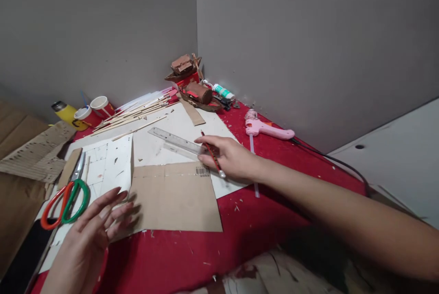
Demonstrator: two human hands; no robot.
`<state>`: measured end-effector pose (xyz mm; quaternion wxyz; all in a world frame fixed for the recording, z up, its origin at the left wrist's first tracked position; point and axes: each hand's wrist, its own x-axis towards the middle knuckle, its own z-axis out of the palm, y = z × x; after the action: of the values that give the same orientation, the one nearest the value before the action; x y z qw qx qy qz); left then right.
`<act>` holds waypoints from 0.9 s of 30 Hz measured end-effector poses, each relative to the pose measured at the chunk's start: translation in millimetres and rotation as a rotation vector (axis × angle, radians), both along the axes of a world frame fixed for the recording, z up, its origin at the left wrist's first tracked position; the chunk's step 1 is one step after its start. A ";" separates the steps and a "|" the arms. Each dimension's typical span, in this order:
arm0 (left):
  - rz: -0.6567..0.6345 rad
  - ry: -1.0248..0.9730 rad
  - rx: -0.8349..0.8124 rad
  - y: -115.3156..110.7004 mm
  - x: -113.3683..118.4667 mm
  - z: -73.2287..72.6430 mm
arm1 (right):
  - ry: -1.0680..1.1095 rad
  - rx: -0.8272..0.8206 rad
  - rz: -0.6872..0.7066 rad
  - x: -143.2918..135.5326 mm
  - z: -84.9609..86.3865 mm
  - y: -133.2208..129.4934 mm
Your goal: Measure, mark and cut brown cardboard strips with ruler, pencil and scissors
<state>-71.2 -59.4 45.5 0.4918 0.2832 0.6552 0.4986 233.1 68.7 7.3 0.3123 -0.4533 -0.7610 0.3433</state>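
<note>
Reaching forward, my right hand (228, 157) grips a clear ruler (176, 141) and a pencil (213, 154) above smooth brown cardboard (178, 200), while my left hand (98, 225), empty, hovers with loosely curled fingers.

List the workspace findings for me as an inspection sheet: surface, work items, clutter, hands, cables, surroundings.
Surface: red covering, small pale scraps scattered on it; white sheet on top.
Work items: cardboard piece lying flat, barcode near its far right corner; clear ruler beyond it.
Clutter: scissors at left; thin wooden sticks, two cups, yellow bottle farther back; pink glue gun at right.
Left hand: open, by the cardboard's left edge.
Right hand: holds the ruler and a pencil.
Cables: dark cord running right from the glue gun; its end unseen.
Surroundings: grey walls behind.
</note>
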 end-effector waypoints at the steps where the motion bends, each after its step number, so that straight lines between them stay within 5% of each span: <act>1: 0.061 -0.084 -0.026 -6.4 -2.1 -2.8 | -0.016 -0.022 -0.001 -6.1 -3.0 2.1; 6: 0.209 -0.282 -0.066 -36.6 3.3 -14.6 | -0.015 -0.032 0.015 -16.9 -15.3 -1.4; 13: 0.016 -0.164 -0.040 -40.5 24.4 -16.1 | 0.076 -0.091 -0.007 -10.4 -32.7 -14.4; 17: -0.229 0.249 0.134 -26.5 29.4 -15.4 | 0.144 -0.103 -0.001 -14.6 -30.6 -21.4; 22: -0.510 1.077 0.673 20.0 45.0 -17.7 | 0.212 -0.054 0.040 -24.8 -14.4 -15.8; 27: -0.460 1.168 0.821 50.4 47.8 -16.5 | 0.088 0.182 0.105 18.4 6.4 -11.6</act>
<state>-23.4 -9.1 28.9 0.0107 0.7924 0.4952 0.3560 251.6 57.1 13.7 0.3669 -0.3672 -0.7972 0.3082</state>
